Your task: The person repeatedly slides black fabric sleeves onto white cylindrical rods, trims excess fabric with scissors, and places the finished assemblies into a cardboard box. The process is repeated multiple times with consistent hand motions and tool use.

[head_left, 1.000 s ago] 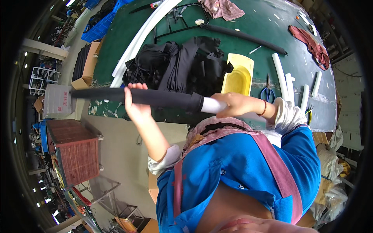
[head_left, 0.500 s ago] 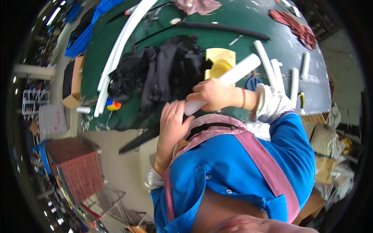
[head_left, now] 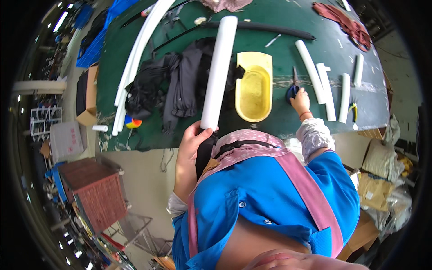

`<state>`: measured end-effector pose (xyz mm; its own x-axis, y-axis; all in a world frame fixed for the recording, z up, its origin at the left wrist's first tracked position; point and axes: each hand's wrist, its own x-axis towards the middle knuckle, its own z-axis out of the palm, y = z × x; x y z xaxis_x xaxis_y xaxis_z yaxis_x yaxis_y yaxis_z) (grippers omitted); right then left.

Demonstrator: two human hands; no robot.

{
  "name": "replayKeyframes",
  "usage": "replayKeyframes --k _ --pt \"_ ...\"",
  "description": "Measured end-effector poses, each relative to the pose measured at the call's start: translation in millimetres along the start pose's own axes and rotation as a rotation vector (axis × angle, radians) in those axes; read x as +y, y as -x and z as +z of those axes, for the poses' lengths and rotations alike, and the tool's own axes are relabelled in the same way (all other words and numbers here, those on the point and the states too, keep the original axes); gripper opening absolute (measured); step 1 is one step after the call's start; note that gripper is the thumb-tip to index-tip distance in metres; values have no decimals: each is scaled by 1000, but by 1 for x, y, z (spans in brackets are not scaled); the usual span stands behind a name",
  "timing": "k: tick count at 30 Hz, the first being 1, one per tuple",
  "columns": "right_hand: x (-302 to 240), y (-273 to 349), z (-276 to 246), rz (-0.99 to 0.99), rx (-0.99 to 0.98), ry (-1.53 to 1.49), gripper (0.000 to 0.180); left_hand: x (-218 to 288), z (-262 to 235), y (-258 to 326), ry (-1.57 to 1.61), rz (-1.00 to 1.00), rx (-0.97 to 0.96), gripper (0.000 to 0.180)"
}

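Note:
My left hand [head_left: 192, 141] is closed round the near end of a thick white foam tube [head_left: 219, 72], which points away from me over the table. Black fabric hangs just below that hand, by my apron; whether it joins the tube I cannot tell. At the right, my right hand [head_left: 300, 100] has its fingers on the dark blue handles of a pair of scissors [head_left: 293, 90], whose blades point away on the tabletop. Between the hands lies a yellow oval tray [head_left: 240, 96]. A heap of black cloth [head_left: 182, 85] lies left of the tube.
Several shorter white foam tubes [head_left: 310, 72] lie right of the scissors, near yellow-handled pliers [head_left: 353, 112]. Long white foam strips [head_left: 135, 63] run along the left side of the green table [head_left: 279, 58]. A long black tube [head_left: 270, 31] and a reddish cloth [head_left: 344, 27] lie farther back.
My right hand has let go of the white tube and moved right onto the scissors. The tube has swung upright in the left hand, and the black piece below has dropped closer to me.

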<state>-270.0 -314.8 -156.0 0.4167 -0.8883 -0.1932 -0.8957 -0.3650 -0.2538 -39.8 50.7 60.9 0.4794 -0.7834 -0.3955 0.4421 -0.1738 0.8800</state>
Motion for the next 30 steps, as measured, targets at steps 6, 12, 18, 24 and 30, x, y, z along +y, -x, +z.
replayKeyframes --k 6,12,18,24,30 --pt "4 -9 -8 73 -157 -236 74 5 -11 11 274 -25 -133 31" --pt "43 0 8 35 -125 -1057 42 -5 -16 3 207 -8 -49 33" --pt "-61 72 -88 -322 -308 -1167 49 5 -10 2 230 -10 -10 32" --pt "-153 118 -150 -931 -767 -812 68 8 -8 2 169 19 -13 30" --pt "-195 128 -172 -1136 -832 -519 77 10 3 9 46 97 20 26"
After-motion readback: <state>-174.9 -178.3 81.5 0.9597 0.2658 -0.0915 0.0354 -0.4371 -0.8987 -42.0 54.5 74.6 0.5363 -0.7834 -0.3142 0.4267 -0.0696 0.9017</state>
